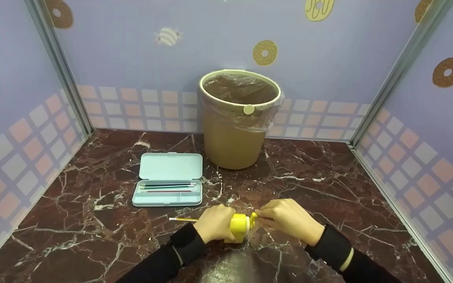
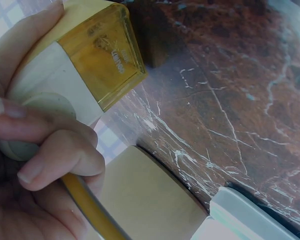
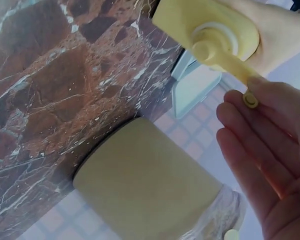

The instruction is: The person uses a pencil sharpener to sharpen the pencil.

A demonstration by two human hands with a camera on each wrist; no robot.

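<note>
A yellow hand-crank pencil sharpener (image 1: 239, 225) is gripped by my left hand (image 1: 216, 223) above the marble-patterned surface. Its see-through shavings drawer (image 2: 112, 57) shows in the left wrist view, with dark bits inside. A yellow pencil (image 1: 183, 219) with a white eraser end runs out leftward between the left hand's fingers; its front end is hidden by them. On the other side, my right hand (image 1: 289, 220) pinches the end of the sharpener's yellow crank (image 3: 235, 70) between thumb and index finger, the other fingers held loosely away.
An open light-blue pencil case (image 1: 167, 199) with several pencils lies to the left. Behind it to the right stands a tan bin (image 1: 234, 141) lined with a clear bag. Patterned panels (image 1: 132, 59) wall the surface at the back and sides.
</note>
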